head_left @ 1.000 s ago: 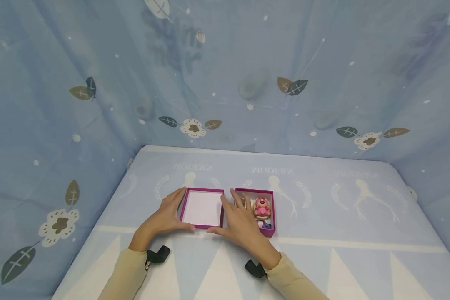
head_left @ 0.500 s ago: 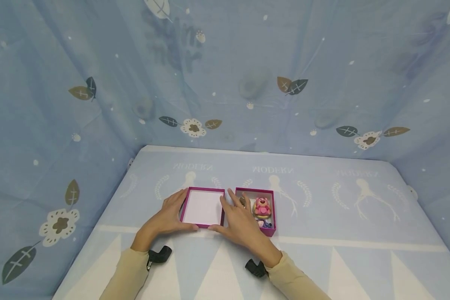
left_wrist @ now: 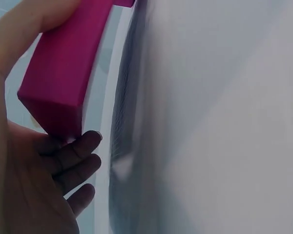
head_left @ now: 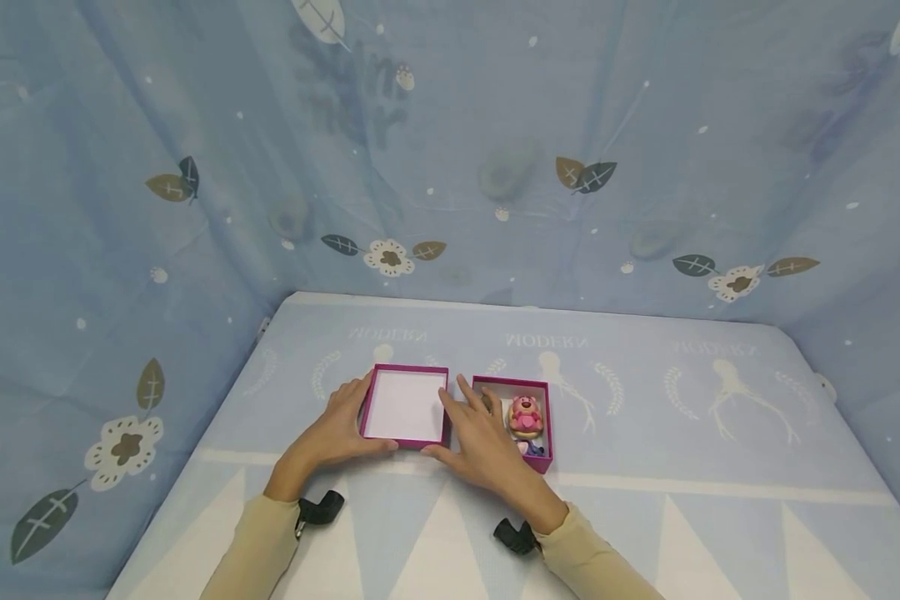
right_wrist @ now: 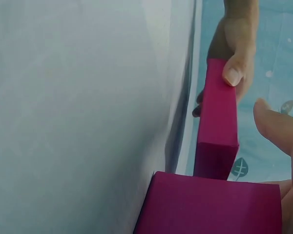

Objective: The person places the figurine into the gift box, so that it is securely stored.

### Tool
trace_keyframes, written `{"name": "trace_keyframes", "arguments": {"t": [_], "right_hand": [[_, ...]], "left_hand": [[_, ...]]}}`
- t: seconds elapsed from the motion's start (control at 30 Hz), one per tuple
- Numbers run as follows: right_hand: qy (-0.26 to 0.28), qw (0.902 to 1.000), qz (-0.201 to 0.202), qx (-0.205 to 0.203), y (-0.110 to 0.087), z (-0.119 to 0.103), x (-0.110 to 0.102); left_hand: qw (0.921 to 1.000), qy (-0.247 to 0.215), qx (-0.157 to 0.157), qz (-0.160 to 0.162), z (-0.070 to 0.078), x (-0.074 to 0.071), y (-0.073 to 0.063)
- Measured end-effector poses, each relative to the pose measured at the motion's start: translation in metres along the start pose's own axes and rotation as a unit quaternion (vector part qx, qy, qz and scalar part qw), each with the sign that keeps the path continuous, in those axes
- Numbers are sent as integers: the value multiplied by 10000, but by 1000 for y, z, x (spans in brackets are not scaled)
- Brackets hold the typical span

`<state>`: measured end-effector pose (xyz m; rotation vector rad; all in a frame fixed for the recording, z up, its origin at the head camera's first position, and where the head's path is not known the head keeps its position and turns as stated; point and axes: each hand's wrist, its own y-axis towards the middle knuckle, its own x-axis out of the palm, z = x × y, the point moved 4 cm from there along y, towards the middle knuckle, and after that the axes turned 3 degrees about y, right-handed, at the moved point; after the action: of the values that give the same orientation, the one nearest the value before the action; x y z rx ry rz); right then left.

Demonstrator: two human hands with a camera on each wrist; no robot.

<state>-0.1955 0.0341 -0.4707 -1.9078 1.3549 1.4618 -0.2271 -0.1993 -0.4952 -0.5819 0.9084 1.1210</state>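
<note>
A shallow square magenta box lid, white inside, lies hollow side up in front of me. My left hand grips its left side, the thumb along the front wall and the fingers behind it. My right hand spreads along its right side, index fingertip right at the rim. In the right wrist view, that thumb stands apart from the lid. Under the right fingers, a matching magenta box contains a pink bear figure and other small figures, partly hidden by the hand.
Both things are on a table covered with a pale blue and white patterned cloth. Blue patterned curtains hang behind and at the sides. Black wrist gear sits below each hand.
The magenta lid has shifted slightly away from me, and its front wall now sits higher in the head view. Both hands stay around it; the box with the figures has not moved.
</note>
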Motion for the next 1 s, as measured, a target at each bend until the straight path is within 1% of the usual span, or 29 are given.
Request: {"name": "trace_keyframes", "arguments": {"t": [0.1, 0.27, 0.37, 0.53, 0.67, 0.8, 1.0], "right_hand": [[113, 9999, 107, -61, 0, 0, -1], [410, 9981, 414, -218, 0, -1, -7], [553, 9965, 573, -243, 0, -1, -11], [688, 9917, 1041, -295, 1, 1, -22], [987, 9850, 1368, -377, 2, 3, -30], [1344, 9777, 1579, -323, 2, 6, -37], [1516, 9675, 1998, -309, 2, 11, -53]], "left_hand": [[10000, -85, 5, 32, 0, -2, 0], [9993, -319, 93, 151, 1, -8, 1], [9988, -439, 49, 213, 2, -11, 1], [9974, -635, 11, 331, 7, -16, 3], [9963, -747, 118, 415, 14, -19, 6], [9954, -836, 156, 435, 24, -23, 13], [9931, -929, 333, 628, 41, -30, 27]]}}
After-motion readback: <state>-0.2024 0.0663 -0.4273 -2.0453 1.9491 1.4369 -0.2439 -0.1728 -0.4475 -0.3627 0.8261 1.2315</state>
